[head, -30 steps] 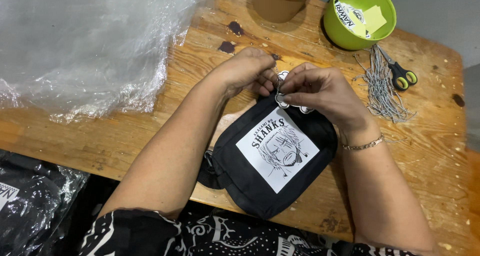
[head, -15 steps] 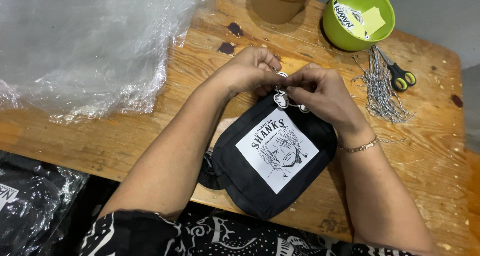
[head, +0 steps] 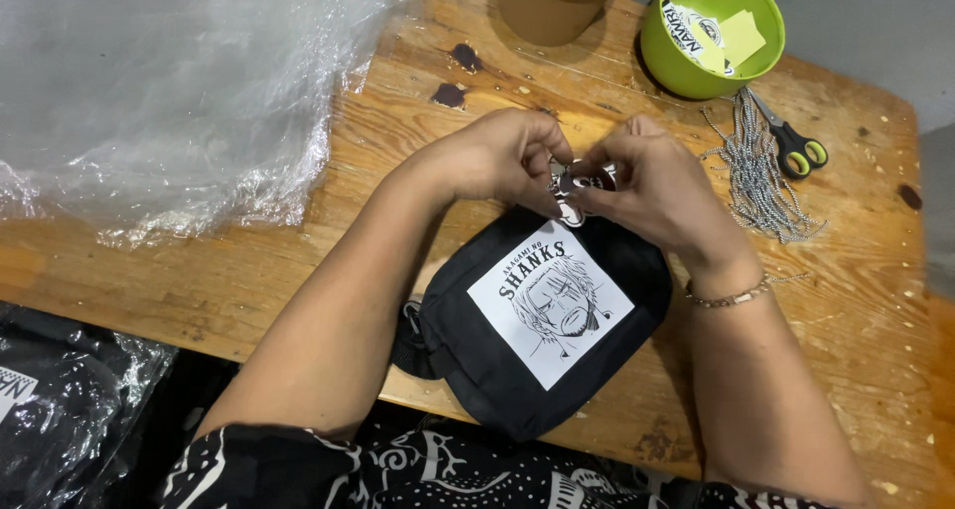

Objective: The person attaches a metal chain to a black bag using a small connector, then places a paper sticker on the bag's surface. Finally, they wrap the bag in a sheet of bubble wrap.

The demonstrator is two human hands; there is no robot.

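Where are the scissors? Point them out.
In the head view, the scissors lie at the table's far right, just right of the green bowl, beside the pile of metal chains, beyond the right hand.

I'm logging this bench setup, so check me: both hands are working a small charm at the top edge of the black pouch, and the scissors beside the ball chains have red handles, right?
Not quite. The head view shows the scissors beside the ball chains have green handles, not red. The rest holds: the left hand and right hand work a small charm at the top edge of the black pouch.

Bright, even overhead light, soft shadows, glare on the plastic sheet [head: 169,91], sharp focus.
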